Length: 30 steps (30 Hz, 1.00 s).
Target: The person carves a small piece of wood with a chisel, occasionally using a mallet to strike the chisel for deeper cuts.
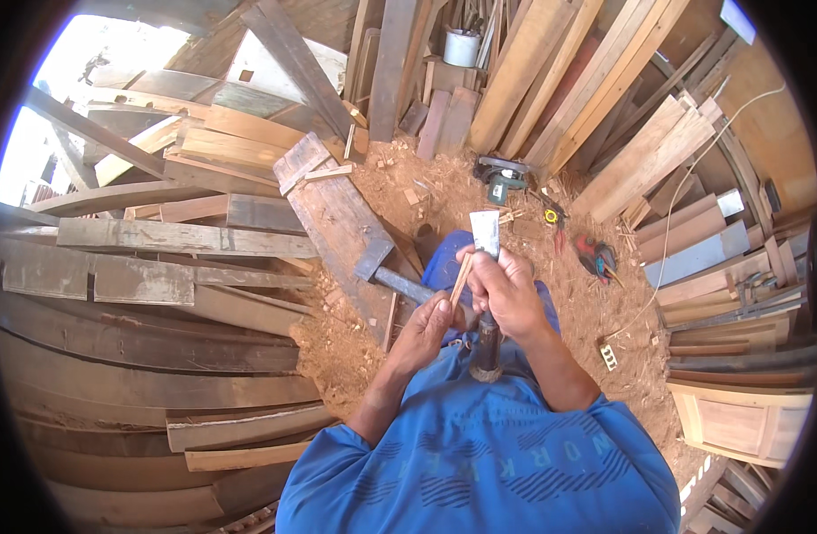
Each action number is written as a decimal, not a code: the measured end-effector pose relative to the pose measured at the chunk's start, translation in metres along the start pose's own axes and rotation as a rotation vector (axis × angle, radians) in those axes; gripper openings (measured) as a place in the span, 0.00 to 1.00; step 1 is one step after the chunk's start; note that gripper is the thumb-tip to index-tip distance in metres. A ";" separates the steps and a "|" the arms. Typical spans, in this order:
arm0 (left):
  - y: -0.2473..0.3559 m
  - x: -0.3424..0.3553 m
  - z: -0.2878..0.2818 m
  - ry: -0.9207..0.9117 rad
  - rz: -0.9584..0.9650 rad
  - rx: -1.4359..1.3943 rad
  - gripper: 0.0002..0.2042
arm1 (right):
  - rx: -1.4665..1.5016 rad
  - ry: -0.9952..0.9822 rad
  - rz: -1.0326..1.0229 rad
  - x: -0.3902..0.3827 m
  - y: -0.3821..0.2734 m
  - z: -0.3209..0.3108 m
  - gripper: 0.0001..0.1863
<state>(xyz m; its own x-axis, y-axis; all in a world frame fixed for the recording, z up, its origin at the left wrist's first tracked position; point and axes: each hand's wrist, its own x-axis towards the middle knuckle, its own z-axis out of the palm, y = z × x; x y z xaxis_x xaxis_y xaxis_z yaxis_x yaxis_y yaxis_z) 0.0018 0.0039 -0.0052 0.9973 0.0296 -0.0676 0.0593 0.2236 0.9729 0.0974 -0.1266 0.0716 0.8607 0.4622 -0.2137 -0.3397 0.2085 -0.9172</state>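
Hammer [373, 259] obstacle beside left grip [421, 336]

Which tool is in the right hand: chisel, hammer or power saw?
The flat-bladed chisel, gripped in the right hand; the hammer lies over the plank, and the power saw rests on the floor.

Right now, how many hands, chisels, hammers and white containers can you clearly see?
Hands: 2, the left hand and right hand
Chisel: 1, held in the right hand
Hammer: 1
White container: 1
Total: 5
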 end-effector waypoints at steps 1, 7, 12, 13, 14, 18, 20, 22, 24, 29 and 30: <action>-0.004 0.004 0.003 0.046 0.045 -0.024 0.18 | 0.041 0.009 0.002 -0.002 0.000 0.004 0.13; 0.024 0.016 -0.014 0.149 -0.217 -0.456 0.15 | 0.446 0.062 0.163 -0.007 0.004 0.019 0.11; 0.037 0.026 -0.022 0.259 -0.077 -0.199 0.15 | 0.500 -0.224 0.479 -0.034 0.009 0.049 0.09; 0.040 0.028 -0.023 0.257 0.000 -0.073 0.15 | 0.479 -0.259 0.496 -0.039 0.012 0.053 0.09; 0.045 0.023 -0.026 0.255 -0.060 0.024 0.15 | 0.470 -0.258 0.463 -0.041 0.011 0.056 0.09; 0.051 0.009 -0.022 0.286 0.030 0.261 0.15 | 0.395 -0.269 0.417 -0.049 0.007 0.053 0.09; 0.049 0.005 -0.016 0.313 0.081 0.288 0.15 | 0.363 -0.245 0.422 -0.051 0.003 0.052 0.10; 0.053 0.002 -0.014 0.324 0.038 0.305 0.15 | 0.362 -0.256 0.416 -0.051 0.002 0.051 0.10; 0.055 -0.003 -0.007 0.328 0.049 0.339 0.15 | 0.362 -0.241 0.394 -0.052 0.000 0.049 0.10; 0.048 -0.011 -0.001 0.309 0.004 0.318 0.16 | 0.353 -0.206 0.346 -0.049 0.000 0.043 0.11; 0.049 -0.016 0.000 0.298 -0.020 0.307 0.16 | 0.363 -0.206 0.347 -0.051 0.000 0.043 0.11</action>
<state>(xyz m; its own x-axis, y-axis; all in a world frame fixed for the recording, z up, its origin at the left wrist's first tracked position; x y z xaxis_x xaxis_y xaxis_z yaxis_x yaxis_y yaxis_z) -0.0111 0.0146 0.0438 0.9422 0.3184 -0.1039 0.1336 -0.0726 0.9884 0.0372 -0.1130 0.0972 0.5951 0.7083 -0.3797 -0.7313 0.2813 -0.6214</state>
